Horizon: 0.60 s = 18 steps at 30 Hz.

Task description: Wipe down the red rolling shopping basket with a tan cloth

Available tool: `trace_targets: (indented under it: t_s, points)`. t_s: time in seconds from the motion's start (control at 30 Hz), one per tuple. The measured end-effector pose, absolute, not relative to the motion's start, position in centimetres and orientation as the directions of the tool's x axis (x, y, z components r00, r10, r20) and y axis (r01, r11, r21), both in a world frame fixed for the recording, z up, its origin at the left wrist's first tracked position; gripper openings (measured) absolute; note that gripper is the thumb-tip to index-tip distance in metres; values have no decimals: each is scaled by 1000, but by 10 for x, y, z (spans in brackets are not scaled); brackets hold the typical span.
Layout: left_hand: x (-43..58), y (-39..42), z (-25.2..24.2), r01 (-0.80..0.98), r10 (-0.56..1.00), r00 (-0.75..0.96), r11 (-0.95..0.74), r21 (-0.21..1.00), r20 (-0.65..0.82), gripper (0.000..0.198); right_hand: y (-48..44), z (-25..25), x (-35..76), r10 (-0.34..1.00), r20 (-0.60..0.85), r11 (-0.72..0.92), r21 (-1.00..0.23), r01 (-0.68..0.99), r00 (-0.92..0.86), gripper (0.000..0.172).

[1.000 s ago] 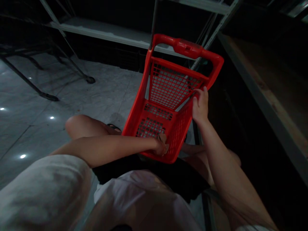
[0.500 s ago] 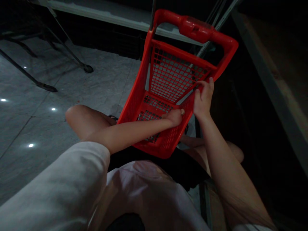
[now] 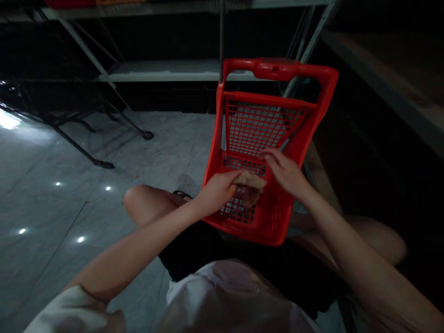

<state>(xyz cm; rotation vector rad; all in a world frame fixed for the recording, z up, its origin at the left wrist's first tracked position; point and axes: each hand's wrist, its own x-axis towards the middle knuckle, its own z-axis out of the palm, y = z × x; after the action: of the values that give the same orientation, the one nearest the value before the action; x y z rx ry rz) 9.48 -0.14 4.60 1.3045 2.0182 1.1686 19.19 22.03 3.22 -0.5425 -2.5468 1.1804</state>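
Head view: left hand (image 3: 217,190), grasping crumpled tan cloth (image 3: 250,181), over red plastic basket (image 3: 249,234). Right hand (image 3: 287,173): released, over basket's right.

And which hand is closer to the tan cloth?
The left: your left hand is gripping one end of the tan cloth. Your right hand is near its other end, not gripping it.
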Motion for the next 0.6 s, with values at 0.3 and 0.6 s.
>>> trace_targets:
  t_s: [0.3,0.6]
  points:
    - [29,4,48,687,904,-322,18,726,282,74,141,21,137,408,-276,-601,-799,-29,-870,26]
    - [-5,29,-4,318,646,-751,170,933,138,59,197,13,-30,828,185,-14,-937,-349,-529,49]
